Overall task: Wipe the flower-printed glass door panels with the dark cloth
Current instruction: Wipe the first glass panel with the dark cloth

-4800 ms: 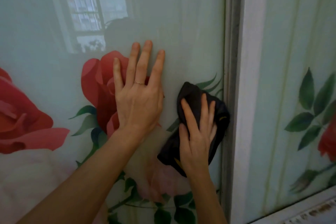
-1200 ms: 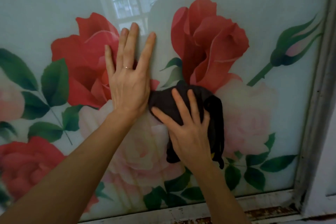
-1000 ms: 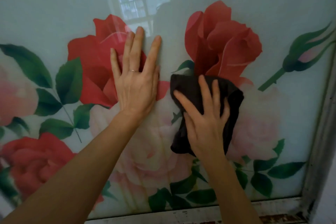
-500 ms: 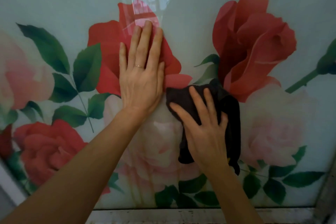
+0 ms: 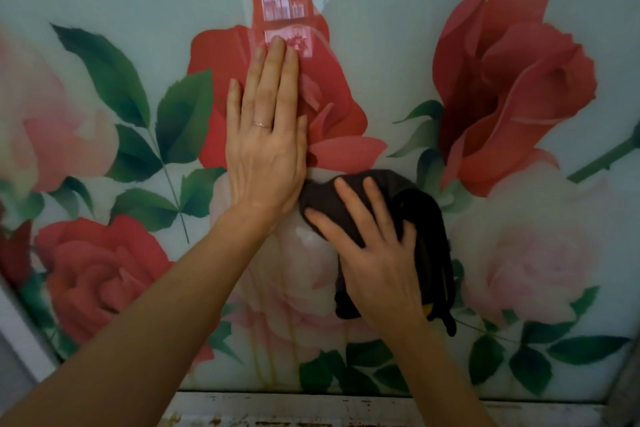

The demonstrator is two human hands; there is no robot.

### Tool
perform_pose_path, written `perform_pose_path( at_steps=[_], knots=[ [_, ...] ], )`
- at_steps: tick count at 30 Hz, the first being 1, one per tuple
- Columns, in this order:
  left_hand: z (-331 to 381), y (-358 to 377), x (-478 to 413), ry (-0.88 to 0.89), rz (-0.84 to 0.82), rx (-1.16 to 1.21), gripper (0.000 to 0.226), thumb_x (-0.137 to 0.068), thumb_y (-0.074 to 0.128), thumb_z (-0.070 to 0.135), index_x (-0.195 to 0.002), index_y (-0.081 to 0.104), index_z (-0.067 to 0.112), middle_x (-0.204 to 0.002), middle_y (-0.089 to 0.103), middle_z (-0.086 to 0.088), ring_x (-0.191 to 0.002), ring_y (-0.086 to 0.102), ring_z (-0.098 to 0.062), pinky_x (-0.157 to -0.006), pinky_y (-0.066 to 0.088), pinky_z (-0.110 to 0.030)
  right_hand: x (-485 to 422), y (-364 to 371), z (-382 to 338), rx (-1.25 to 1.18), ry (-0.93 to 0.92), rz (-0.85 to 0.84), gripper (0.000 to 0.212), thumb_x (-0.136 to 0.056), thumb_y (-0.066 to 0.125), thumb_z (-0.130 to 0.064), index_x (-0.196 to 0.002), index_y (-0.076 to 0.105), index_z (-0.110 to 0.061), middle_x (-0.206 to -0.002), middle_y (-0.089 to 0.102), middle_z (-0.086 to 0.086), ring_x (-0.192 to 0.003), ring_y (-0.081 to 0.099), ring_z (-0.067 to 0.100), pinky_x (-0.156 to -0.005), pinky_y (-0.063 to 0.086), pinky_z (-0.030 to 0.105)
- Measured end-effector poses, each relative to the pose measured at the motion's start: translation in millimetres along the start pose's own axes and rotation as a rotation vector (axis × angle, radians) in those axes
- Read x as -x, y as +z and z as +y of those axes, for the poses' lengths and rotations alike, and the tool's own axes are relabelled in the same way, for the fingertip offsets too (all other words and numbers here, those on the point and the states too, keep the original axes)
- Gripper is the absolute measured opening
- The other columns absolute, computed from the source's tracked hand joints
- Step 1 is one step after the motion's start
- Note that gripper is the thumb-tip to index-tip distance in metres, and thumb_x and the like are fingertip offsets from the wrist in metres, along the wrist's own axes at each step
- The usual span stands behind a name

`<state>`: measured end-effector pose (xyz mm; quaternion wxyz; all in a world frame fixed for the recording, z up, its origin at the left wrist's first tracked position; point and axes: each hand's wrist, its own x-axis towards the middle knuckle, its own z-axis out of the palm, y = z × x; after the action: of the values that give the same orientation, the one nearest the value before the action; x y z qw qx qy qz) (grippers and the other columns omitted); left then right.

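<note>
The glass door panel (image 5: 398, 28), printed with red and pink roses and green leaves, fills the view. My left hand (image 5: 266, 142) lies flat on it with straight fingers over a red rose. Just to its right and lower, my right hand (image 5: 377, 260) presses the dark cloth (image 5: 426, 225) against the glass with spread, nearly straight fingers. The cloth bunches out above and to the right of that hand, and a loose end hangs down below it.
A worn white bottom frame (image 5: 346, 409) with rust-coloured stains runs under the panel. A pale frame edge (image 5: 20, 333) shows at the lower left, and a grey frame edge (image 5: 628, 388) at the lower right. A window reflects in the glass at the top.
The view has slid left along the panel and down from the right frame. Both hands moved left with it, the cloth now lying over the pale rose below the middle red one.
</note>
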<state>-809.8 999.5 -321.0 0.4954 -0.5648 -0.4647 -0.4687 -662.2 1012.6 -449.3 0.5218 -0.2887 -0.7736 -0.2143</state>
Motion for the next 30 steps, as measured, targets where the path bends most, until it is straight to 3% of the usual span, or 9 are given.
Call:
perform_pose_path(
  at_steps=[3,8,12,15,18,21,23,26,30],
  knots=[
    [-2,-2,0,-0.006,-0.016,0.014,0.053,-0.103,0.040,0.011,-0.153,0.031,-0.001,-0.160,0.031,-0.019,-0.150,0.023,-0.032,-0.124,0.009,-0.046,-18,-9,5,-0.009,0.119,0.101,0.065,-0.093,0.063,-0.008,-0.148,0.046,-0.039,-0.164,0.028,0.003,-0.156,0.012,0.024,-0.105,0.027,0.061],
    [-5,-4,2,-0.013,-0.010,0.040,0.050,-0.104,0.041,0.008,-0.153,0.034,0.000,-0.159,0.033,-0.020,-0.149,0.025,-0.034,-0.123,0.011,-0.050,-61,-17,9,0.000,0.282,0.322,0.049,-0.103,0.052,-0.012,-0.147,0.051,-0.032,-0.161,0.034,0.014,-0.152,0.022,0.039,-0.121,0.008,0.055],
    [-10,-5,6,-0.015,-0.006,0.025,0.050,-0.104,0.045,0.004,-0.153,0.036,0.003,-0.160,0.032,-0.019,-0.150,0.023,-0.034,-0.123,0.010,-0.050,-20,5,-3,0.093,0.012,0.175,0.050,-0.104,0.053,-0.017,-0.149,0.047,-0.038,-0.165,0.027,0.004,-0.154,0.019,0.031,-0.118,0.019,0.054],
    [-17,-8,14,-0.042,0.012,0.011,0.051,-0.104,0.047,0.003,-0.153,0.036,0.007,-0.160,0.032,-0.018,-0.150,0.024,-0.033,-0.123,0.012,-0.054,23,16,-6,0.066,-0.177,-0.054,0.069,-0.089,0.067,-0.011,-0.148,0.048,-0.041,-0.167,0.018,-0.003,-0.157,0.009,0.021,-0.090,0.038,0.050],
    [-23,-12,23,-0.062,-0.002,0.017,0.052,-0.103,0.047,0.001,-0.153,0.037,0.008,-0.160,0.032,-0.019,-0.150,0.024,-0.035,-0.122,0.013,-0.056,31,12,-4,0.032,-0.199,-0.167,0.076,-0.084,0.066,-0.008,-0.149,0.045,-0.042,-0.168,0.016,-0.005,-0.157,0.008,0.019,-0.085,0.042,0.048],
    [-28,-16,28,-0.075,-0.007,0.045,0.050,-0.103,0.047,0.001,-0.152,0.038,0.008,-0.159,0.033,-0.021,-0.149,0.024,-0.036,-0.121,0.012,-0.059,5,1,-7,0.022,-0.085,-0.091,0.065,-0.092,0.057,-0.015,-0.149,0.041,-0.043,-0.166,0.022,-0.002,-0.156,0.009,0.019,-0.091,0.041,0.058],
    [-32,-17,32,-0.089,-0.011,0.056,0.047,-0.105,0.044,0.003,-0.151,0.040,0.008,-0.158,0.034,-0.022,-0.149,0.025,-0.037,-0.120,0.012,-0.061,-24,-3,-13,0.016,0.028,0.036,0.056,-0.098,0.054,-0.017,-0.148,0.045,-0.041,-0.164,0.029,0.004,-0.154,0.013,0.025,-0.102,0.031,0.063],
    [-36,-19,38,-0.122,-0.003,0.060,0.043,-0.108,0.033,0.010,-0.151,0.041,0.009,-0.158,0.035,-0.022,-0.149,0.025,-0.038,-0.120,0.011,-0.060,-59,-1,-21,0.036,0.127,0.215,0.046,-0.104,0.058,-0.018,-0.145,0.053,-0.037,-0.161,0.038,0.010,-0.151,0.024,0.034,-0.114,0.021,0.059],
    [-47,-23,47,-0.117,-0.021,0.055,0.042,-0.109,0.033,0.012,-0.151,0.042,0.011,-0.158,0.035,-0.020,-0.149,0.024,-0.038,-0.122,0.009,-0.055,-39,17,-37,0.078,0.028,0.170,0.054,-0.100,0.065,-0.016,-0.147,0.051,-0.038,-0.162,0.032,0.005,-0.154,0.020,0.030,-0.108,0.027,0.057]
  ],
)
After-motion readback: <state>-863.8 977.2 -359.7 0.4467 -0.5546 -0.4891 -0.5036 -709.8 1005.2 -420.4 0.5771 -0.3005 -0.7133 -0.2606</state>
